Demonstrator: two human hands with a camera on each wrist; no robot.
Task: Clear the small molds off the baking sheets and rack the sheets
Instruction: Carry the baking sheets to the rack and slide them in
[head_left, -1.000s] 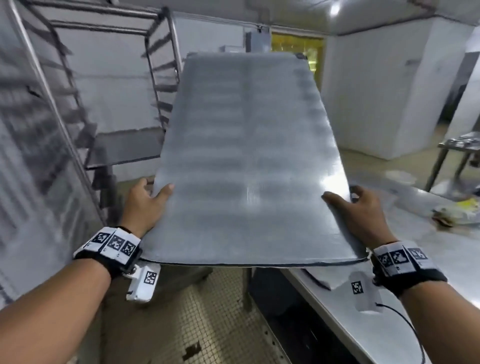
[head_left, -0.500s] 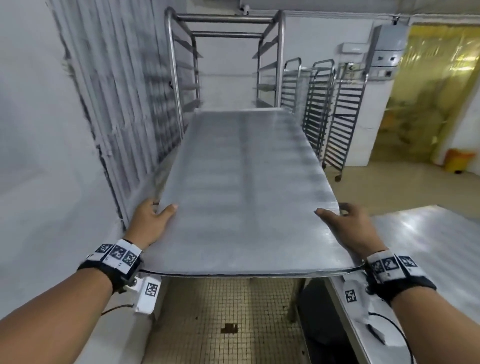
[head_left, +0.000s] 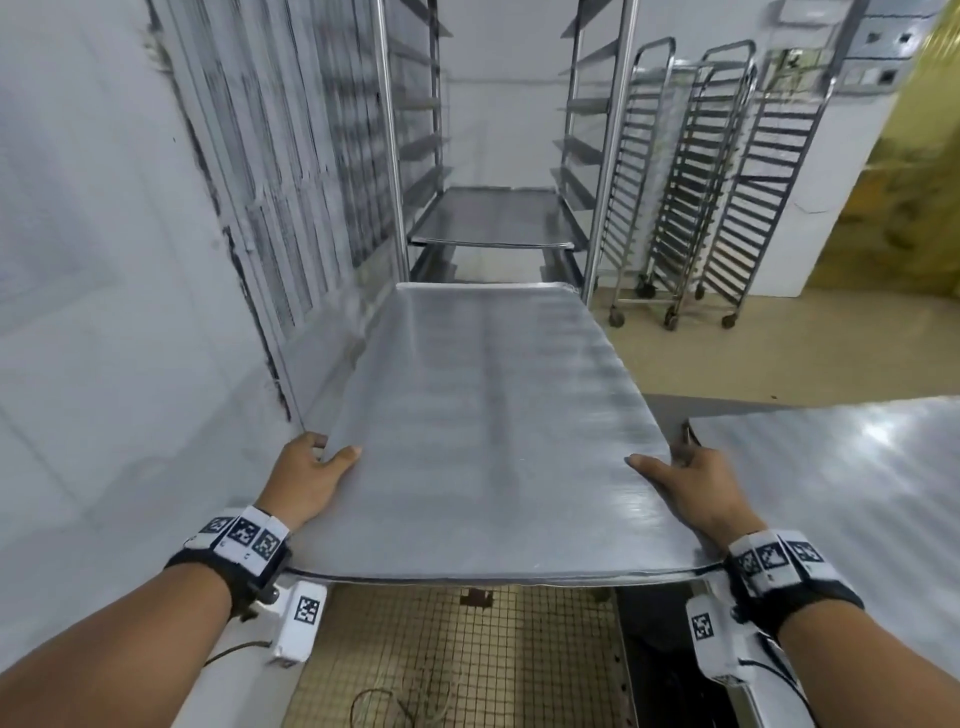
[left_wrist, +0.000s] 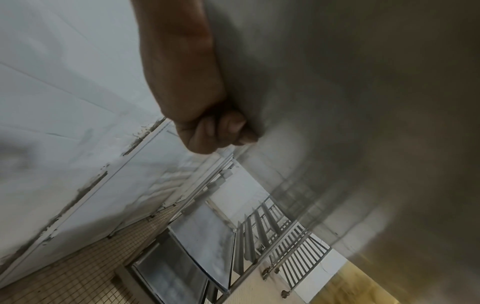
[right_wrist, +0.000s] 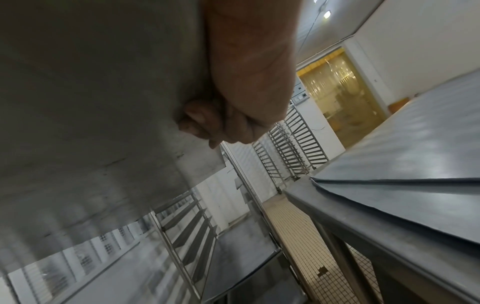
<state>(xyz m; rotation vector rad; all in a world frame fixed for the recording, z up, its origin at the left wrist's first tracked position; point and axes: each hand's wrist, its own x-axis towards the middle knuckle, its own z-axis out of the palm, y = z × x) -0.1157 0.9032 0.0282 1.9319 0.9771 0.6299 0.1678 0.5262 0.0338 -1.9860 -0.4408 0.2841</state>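
A: Head view first: what have the hands got?
B: One baking sheet (head_left: 488, 431), held level at its near end. The left hand (head_left: 306, 480) grips the left edge, thumb lying on top; the right hand (head_left: 691, 486) grips the right edge the same way

A: And the fingers beneath?
B: Left wrist view shows the fingers (left_wrist: 228, 131) curled up against the sheet's underside, and right wrist view shows the other hand's fingers (right_wrist: 205, 121) doing likewise. Both hands are closed round the edges

A: Where does the sheet point?
B: Its far end is aimed at the tall rack (head_left: 597, 156) straight ahead and looks just short of the uprights. Another sheet (head_left: 493, 218) already lies on the runners inside, at a middle level

A: Anything else about?
B: A steel desk (head_left: 841, 467) just to the right, beside the right hand. Three narrow trolley racks (head_left: 701, 182) stand against the far wall on wheels, well apart from the carried sheet. Tiled floor (head_left: 457, 665) below. I see no molds on the sheet
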